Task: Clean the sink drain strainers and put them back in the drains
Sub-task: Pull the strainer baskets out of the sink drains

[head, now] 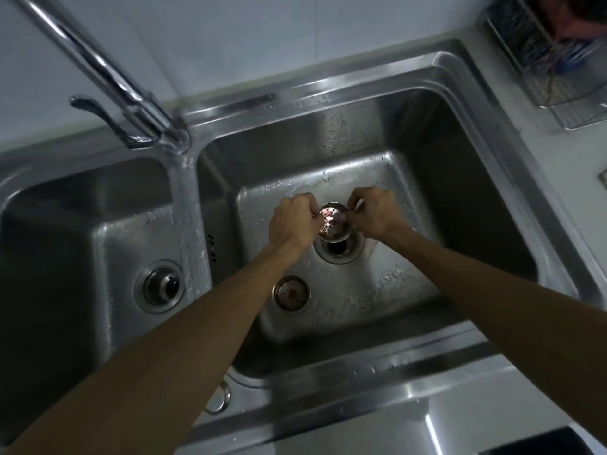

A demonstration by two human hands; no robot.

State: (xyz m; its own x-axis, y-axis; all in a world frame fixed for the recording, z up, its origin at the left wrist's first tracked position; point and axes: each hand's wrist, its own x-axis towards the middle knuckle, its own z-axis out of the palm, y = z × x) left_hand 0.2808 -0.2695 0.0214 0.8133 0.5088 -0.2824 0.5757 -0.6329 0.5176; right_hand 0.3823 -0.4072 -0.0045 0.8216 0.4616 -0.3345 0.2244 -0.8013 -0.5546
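Strainer (332, 221) of shiny steel, round and holding pinkish scraps, sits between your two hands at the middle of the frame, just above the open drain (339, 252) of the right basin (460, 198). Your left hand (293, 224) curls its fingers round the rim on the left side. Your right hand (377, 214) pinches the right side with its fingers bent in. A second strainer (291, 293), duller and also carrying reddish debris, lies on the wet basin floor below and left of the drain, just beside your left forearm. The left basin's drain (160, 286) shows at the lower left, the tap (108, 77) at the upper left.
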